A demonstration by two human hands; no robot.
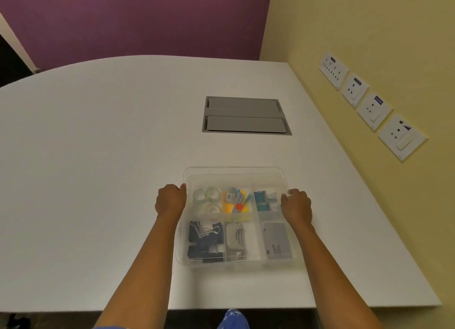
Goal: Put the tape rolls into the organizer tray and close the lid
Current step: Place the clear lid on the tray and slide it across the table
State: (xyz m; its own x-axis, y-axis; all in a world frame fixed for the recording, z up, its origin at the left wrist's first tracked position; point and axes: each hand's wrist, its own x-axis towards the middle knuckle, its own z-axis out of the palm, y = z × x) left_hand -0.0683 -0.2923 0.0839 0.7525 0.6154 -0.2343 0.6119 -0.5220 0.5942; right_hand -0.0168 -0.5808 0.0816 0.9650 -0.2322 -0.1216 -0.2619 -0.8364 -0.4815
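A clear organizer tray (181,245) sits on the white table near its front edge. Three clear tape rolls (208,200) lie in its far-left compartment. A transparent lid (234,172) lies over the tray, its far edge reaching past the tray's far side. My left hand (170,200) grips the lid's left edge. My right hand (296,206) grips its right edge. I cannot tell whether the lid is seated on the tray or held slightly above it.
Other compartments hold binder clips (204,240), a stapler-like item (235,240), a grey box (278,241), and small coloured stationery (237,200). A grey cable hatch (246,115) is set in the table (98,156) further back. A yellow wall with sockets (374,109) runs along the right.
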